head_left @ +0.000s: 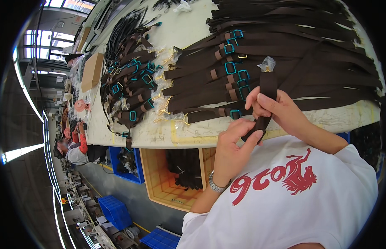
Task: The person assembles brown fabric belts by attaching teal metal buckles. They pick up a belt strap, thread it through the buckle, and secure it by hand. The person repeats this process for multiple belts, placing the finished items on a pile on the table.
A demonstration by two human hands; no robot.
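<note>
Closest is the wearer's white T-shirt [276, 199] with a red print, at 5 o'clock from the hands. The left hand [235, 143], a metal wristwatch [218, 185] on its wrist, comes in from 7 o'clock; its grip is closed around the folded lower part of a dark brown webbing strap [268, 84]. The right hand [282, 111] comes in from 4 o'clock, just above the left, fingers curled and thumb pressed on the strap in a pinching grip. The strap stands between the hands near the surface's [186, 25] close edge, its 12 o'clock end bearing a gold-coloured fitting [266, 69] in clear plastic wrap [267, 63].

The held strap hides part of the dense rows of similar straps [292, 50] behind it, spread from 10 round to 2 o'clock. Teal rectangular buckles [226, 68] line these rows around 11 o'clock. Below the edge, at 8 o'clock, stands a wooden bin [150, 176] with dark contents, a blue crate [138, 171] beside it. A tangled heap of buckled straps [130, 93] lies at 10 o'clock, a cardboard box [92, 72] beyond it. Farther, at 9 o'clock, is a co-worker [79, 152] with coral-red sleeves.
</note>
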